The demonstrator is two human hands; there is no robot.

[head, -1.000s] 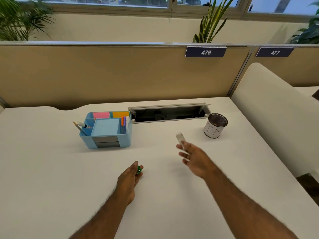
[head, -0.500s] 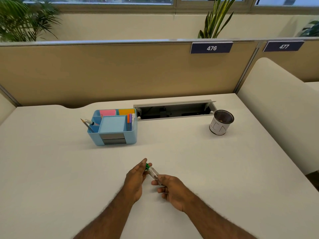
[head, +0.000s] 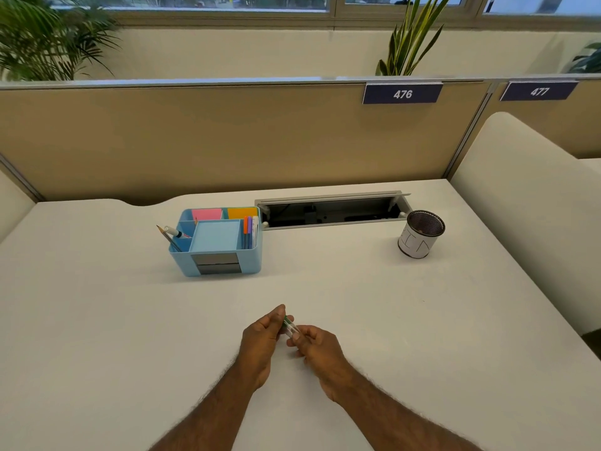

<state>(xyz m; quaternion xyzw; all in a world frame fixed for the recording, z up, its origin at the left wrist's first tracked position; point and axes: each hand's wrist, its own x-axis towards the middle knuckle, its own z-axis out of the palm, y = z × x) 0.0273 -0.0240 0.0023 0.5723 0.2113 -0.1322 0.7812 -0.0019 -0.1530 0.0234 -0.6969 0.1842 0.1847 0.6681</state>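
Your left hand [head: 260, 340] and right hand [head: 317, 349] are together over the near middle of the surface [head: 97, 320]. Both pinch a small green marker [head: 288, 324], which is mostly hidden by your fingers and hard to make out. Far left: blue organizer [head: 224, 255]. Far right: mesh cup [head: 419, 245]. A tan partition [head: 227, 135] closes off the far side.
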